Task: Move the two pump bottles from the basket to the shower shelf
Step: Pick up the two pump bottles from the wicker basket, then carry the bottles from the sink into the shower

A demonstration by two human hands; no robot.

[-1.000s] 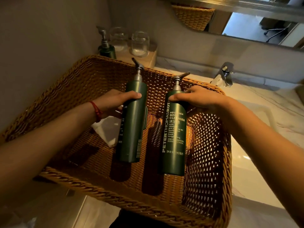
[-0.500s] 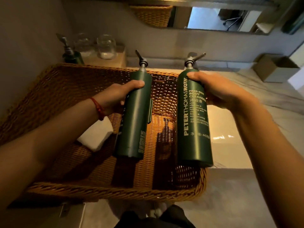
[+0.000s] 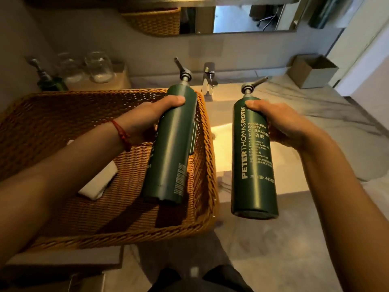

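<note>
Hanging below each grip, both tall dark green pump bottles are held near their shoulders: the right hand (image 3: 288, 125) clasps the lettered bottle (image 3: 253, 163) over the marble bench (image 3: 315, 218); the left hand (image 3: 147, 121) clasps the other bottle (image 3: 174, 144) above the woven wicker basket (image 3: 63, 123).

Both pump bottles (image 3: 171, 144) (image 3: 253, 161) are dark green with silver-grey pumps — the right-hand one carries pale lettering. The basket (image 3: 63, 123) is golden-brown wicker weave, the cloth (image 3: 99, 182) in it white. Red cord bracelet (image 3: 122, 133), grey-veined white marble counter (image 3: 336, 127).
</note>
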